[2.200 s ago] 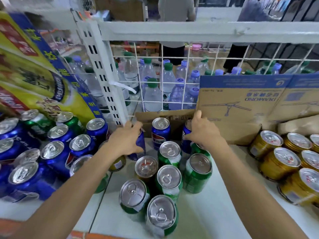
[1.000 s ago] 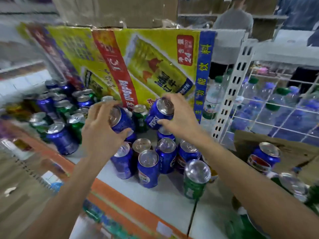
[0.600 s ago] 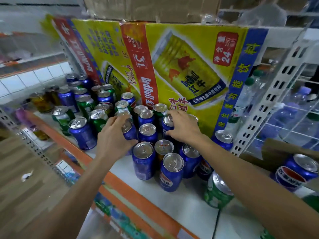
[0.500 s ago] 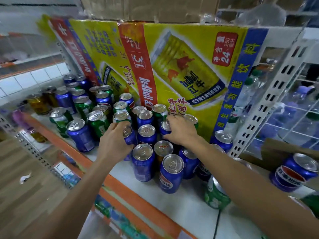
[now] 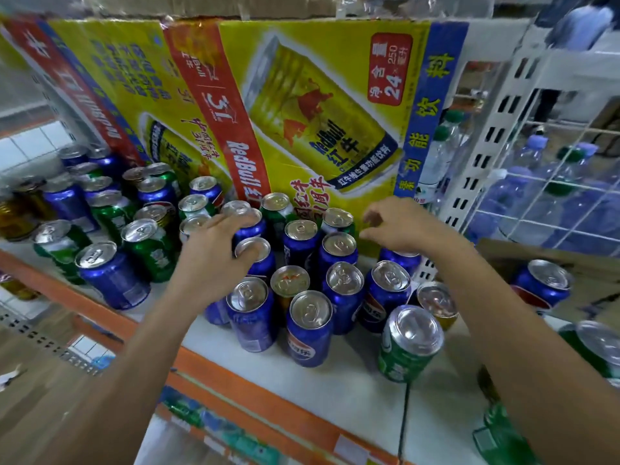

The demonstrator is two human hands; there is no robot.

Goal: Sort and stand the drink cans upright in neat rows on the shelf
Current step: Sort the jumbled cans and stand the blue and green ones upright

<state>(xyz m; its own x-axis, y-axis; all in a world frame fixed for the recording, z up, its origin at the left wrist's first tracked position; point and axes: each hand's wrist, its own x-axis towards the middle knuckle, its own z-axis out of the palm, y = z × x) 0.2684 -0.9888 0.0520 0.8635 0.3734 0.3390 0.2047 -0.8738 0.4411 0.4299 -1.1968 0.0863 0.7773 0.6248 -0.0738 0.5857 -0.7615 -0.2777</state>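
Standing upright on the shelf (image 5: pixel 335 397), blue cans (image 5: pixel 310 327) cluster with green cans (image 5: pixel 407 344) and a gold can (image 5: pixel 290 283) mixed in; sorting looks part done. The left hand (image 5: pixel 214 260) lies across blue tops, its grip unclear; the right hand (image 5: pixel 401 226) hovers empty, fingers loosely curled.

Single head view, angled down, close above the shelf (image 5: pixel 335 391).
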